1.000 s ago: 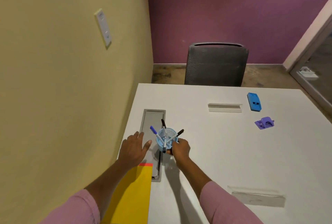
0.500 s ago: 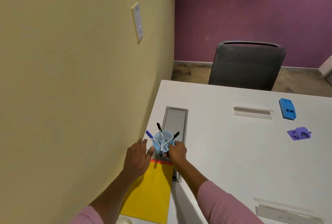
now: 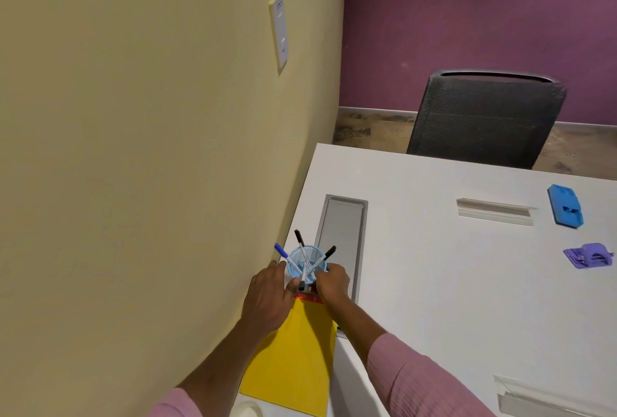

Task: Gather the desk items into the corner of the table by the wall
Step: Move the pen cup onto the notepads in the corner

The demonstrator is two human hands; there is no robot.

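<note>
Two hands hug my blue pen cup [image 3: 304,263]: my left grip [image 3: 271,296] and right grip [image 3: 331,284] squeeze it by the yellow wall [image 3: 150,149].

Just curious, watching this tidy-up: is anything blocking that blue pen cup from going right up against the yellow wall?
Nothing visible: both hands hold the pen cup at the table's wall edge, beyond the yellow folder.

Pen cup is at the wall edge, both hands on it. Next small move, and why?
Probably let go and reach right for the purple hole punch. The blue mesh pen cup already stands beside the yellow folder, left hand and right hand around it, while the punch lies far off.
</note>
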